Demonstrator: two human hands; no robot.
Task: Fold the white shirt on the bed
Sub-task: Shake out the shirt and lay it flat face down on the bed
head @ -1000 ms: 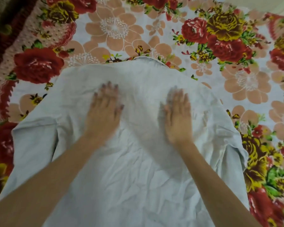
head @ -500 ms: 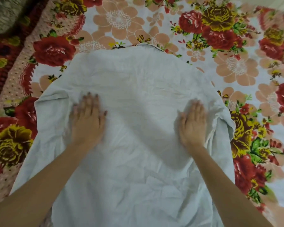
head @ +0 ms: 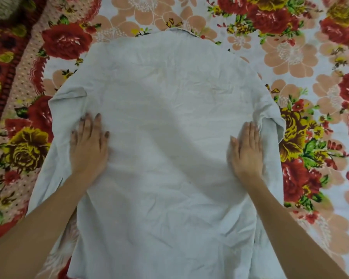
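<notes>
White and creased, the shirt (head: 169,137) lies spread back-up on the flowered bedsheet (head: 302,57), collar at the far end. The left hand (head: 88,146) rests flat on its left side, fingers straight (nothing gripped). The right hand (head: 247,150) lies flat near the right sleeve (head: 272,125), fingers together.

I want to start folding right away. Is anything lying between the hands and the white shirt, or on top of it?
Nothing visible. The left hand and right hand both lie flat, directly on the white shirt, which is spread over the floral bedsheet. No other object rests on the shirt.
</notes>
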